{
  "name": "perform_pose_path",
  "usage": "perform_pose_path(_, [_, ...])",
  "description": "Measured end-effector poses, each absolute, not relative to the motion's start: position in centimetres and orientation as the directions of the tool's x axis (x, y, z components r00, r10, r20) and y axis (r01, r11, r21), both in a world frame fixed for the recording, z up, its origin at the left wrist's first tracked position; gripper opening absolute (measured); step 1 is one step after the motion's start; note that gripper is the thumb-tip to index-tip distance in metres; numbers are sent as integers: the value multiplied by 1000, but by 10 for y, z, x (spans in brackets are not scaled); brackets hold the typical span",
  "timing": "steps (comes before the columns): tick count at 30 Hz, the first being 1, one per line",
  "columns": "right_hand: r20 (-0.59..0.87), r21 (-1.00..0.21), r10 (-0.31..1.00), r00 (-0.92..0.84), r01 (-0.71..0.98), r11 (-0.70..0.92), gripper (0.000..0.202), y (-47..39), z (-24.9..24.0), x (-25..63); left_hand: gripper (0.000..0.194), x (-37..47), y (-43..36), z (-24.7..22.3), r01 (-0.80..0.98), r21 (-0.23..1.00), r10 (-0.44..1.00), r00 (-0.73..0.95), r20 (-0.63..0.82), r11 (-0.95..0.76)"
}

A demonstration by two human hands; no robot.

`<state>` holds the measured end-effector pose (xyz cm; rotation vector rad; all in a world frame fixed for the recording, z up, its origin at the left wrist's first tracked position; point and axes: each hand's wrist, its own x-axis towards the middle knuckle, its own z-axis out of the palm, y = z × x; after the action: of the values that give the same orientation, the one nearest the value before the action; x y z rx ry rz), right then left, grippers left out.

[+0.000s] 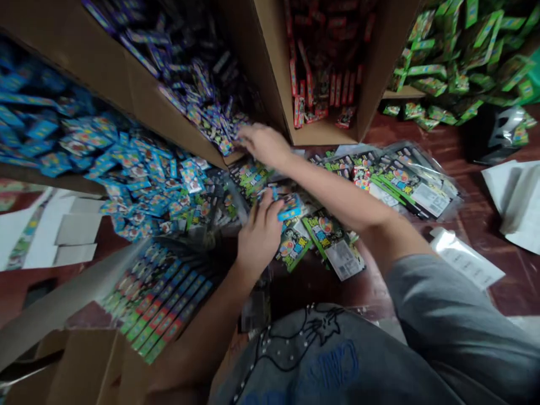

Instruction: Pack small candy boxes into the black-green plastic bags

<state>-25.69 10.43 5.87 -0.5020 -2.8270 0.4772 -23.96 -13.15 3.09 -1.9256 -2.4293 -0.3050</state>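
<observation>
My left hand [259,236] is closed around a small blue printed box [289,208], which sticks out past the thumb. Below it lie black-and-green printed pouches [291,244]. My right hand [268,147] reaches across to the lower corner of an open carton, at a heap of small purple boxes [219,124]. Its fingertips are blurred against the heap, and whether they grip one of them does not show. The pile of blue boxes [143,174] spills out to the left of both hands.
A carton of red boxes [324,95] stands ahead, with green packets [451,73] heaped at the far right. Pouches in clear plastic [422,174] lie right of my forearm. Stacked multicoloured boxes [164,304] sit at lower left. A white carton piece [468,259] rests on the right.
</observation>
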Motion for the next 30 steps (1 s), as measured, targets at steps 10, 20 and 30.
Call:
perform_pose_path(10, [-45, -646, 813, -580, 638, 419, 75, -17, 12, 134, 38, -173, -136, 50, 946, 322, 985, -21, 169, -35])
perform_pose_path(20, [-124, -300, 713, -690, 711, 636, 114, -47, -2, 192, 111, -50, -93, 3, 888, 377, 954, 297, -33, -263])
perform_pose_path(30, [-83, -238, 689, -720, 686, 688, 88, -35, -5, 200, 87, -49, -82, -7, 868, 414, 914, 369, -169, -274])
